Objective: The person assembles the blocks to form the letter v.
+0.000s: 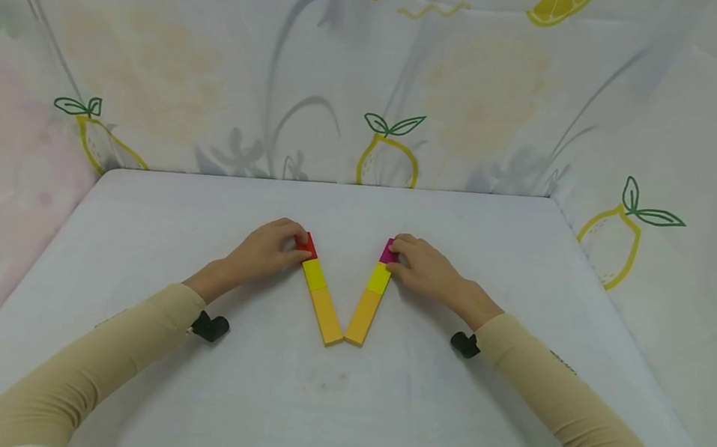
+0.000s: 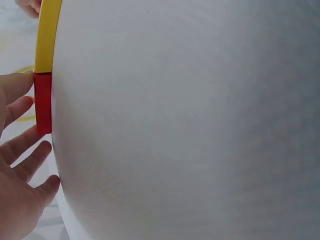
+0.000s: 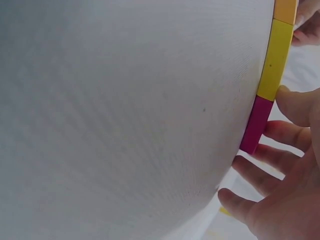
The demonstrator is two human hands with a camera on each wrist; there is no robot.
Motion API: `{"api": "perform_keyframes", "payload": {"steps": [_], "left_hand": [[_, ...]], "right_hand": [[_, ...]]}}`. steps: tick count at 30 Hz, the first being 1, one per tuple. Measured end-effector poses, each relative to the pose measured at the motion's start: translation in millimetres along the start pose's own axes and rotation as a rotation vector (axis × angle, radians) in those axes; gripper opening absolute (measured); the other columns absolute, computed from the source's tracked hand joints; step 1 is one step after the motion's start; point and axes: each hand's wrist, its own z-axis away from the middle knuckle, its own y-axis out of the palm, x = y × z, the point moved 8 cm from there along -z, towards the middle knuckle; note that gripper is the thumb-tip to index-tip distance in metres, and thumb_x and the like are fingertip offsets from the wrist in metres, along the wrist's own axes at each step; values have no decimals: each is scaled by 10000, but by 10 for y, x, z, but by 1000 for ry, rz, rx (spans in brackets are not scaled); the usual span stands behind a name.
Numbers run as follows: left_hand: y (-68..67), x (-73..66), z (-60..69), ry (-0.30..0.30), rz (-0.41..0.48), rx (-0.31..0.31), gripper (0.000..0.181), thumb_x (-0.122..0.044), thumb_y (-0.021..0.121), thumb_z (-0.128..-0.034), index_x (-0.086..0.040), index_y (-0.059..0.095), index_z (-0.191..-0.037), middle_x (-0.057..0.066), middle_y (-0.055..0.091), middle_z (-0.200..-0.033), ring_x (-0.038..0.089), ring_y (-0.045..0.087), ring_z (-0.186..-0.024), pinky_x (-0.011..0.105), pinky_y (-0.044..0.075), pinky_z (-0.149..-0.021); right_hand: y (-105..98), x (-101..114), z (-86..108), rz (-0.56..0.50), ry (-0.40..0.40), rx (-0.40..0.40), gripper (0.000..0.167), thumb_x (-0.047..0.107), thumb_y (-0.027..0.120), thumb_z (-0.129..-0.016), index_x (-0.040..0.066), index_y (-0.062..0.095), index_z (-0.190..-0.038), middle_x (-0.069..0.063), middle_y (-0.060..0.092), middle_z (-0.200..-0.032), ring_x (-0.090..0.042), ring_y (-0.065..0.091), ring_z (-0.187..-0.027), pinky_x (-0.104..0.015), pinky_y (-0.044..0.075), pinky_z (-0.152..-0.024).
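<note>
Two rows of flat blocks lie on the white table in a V whose near ends touch or nearly touch. The left row has a red block (image 1: 309, 247), a yellow block (image 1: 314, 275) and a longer orange block (image 1: 326, 316). A magenta block (image 1: 385, 254), a yellow block (image 1: 378, 279) and a longer orange block (image 1: 363, 316) make up the right row. My left hand (image 1: 267, 248) pinches the red block (image 2: 43, 102) at the left row's far end. With thumb and fingers, my right hand (image 1: 426, 269) holds the magenta block (image 3: 257, 125).
The white table (image 1: 333, 416) reaches back to a printed cloth (image 1: 216, 61) with lemon drawings. Dark wrist devices (image 1: 210, 326) sit under both sleeves, close to the tabletop. Faint smudges mark the surface in front of the V.
</note>
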Motion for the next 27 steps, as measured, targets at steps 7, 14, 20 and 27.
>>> {"api": "perform_keyframes", "payload": {"steps": [7, 14, 20, 27], "left_hand": [[3, -10, -1, 1, -5, 0, 212, -320, 718, -912, -155, 649, -1026, 37, 633, -1083, 223, 569, -1029, 411, 484, -969], [8, -3, 10, -27, -17, 17, 301, -374, 758, -870, -160, 643, -1048, 35, 615, -1106, 227, 559, -1031, 403, 479, -974], [4, -26, 15, -27, -50, 27, 312, -389, 750, -875, -165, 640, -1062, 42, 602, -1105, 231, 558, -993, 384, 488, -912], [23, -16, 0, -25, -72, 40, 316, -393, 744, -879, -167, 641, -1075, 48, 611, -1118, 236, 564, -993, 394, 498, -908]], "right_hand": [[-1, -3, 6, -4, 4, 0, 357, 250, 640, -968, 20, 612, -1239, -139, 576, -1374, -311, 572, -1195, -436, 446, -1093], [2, -12, 1, -1, 6, 0, 356, 251, 640, -968, 22, 609, -1239, -140, 568, -1389, -312, 572, -1204, -437, 446, -1094], [-4, -6, 0, -3, -3, -3, 348, 242, 637, -970, 16, 608, -1233, -139, 580, -1365, -310, 576, -1183, -437, 450, -1085], [10, -14, 0, -6, 6, 8, 344, 243, 636, -971, 21, 606, -1232, -136, 581, -1363, -308, 574, -1170, -435, 454, -1080]]}}
